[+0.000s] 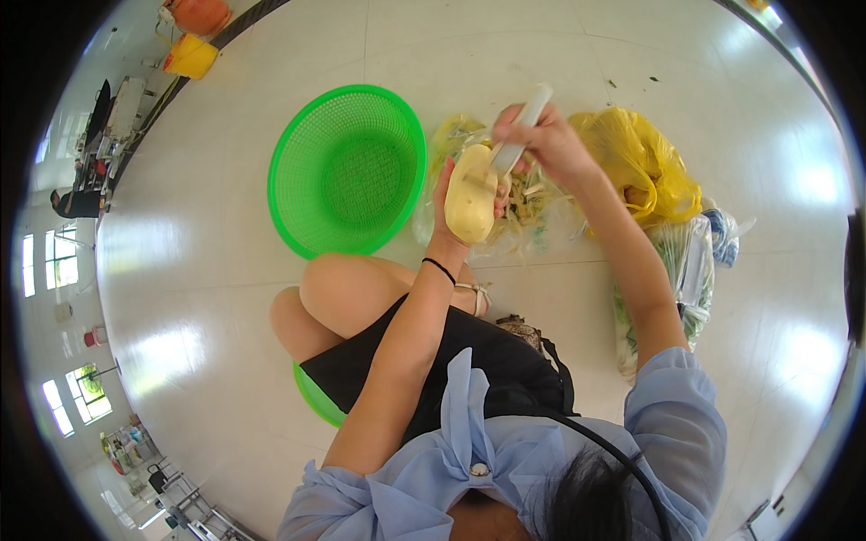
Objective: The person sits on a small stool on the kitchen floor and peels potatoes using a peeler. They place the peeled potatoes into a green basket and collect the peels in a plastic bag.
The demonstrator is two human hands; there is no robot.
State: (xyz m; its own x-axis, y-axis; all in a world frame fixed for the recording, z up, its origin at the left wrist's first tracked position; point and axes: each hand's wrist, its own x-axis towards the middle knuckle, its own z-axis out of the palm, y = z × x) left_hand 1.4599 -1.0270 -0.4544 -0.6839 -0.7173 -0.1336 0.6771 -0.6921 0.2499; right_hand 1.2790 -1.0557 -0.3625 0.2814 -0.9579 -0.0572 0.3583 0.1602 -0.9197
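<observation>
My left hand [450, 206] holds a peeled potato [468, 213] upright, its surface pale yellow with a few small spots. In my right hand [541, 138] is a peeler with a white handle [531, 111]; its blurred blade end lies over the potato's upper side. Below both hands, a pile of peelings [524, 206] rests on a clear plastic bag [555, 226] on the floor. Left of my left hand stands a green plastic basket [284, 196] with a mesh wall, and nothing shows inside it.
To the right sit a yellow plastic bag [619, 145] with brown produce in it and a clear bag of leafy vegetables [676, 270]. A blue-and-white bundle [722, 237] lies beside them. Far left are a yellow bucket [191, 57], an orange gas cylinder [199, 15] and another person [78, 203].
</observation>
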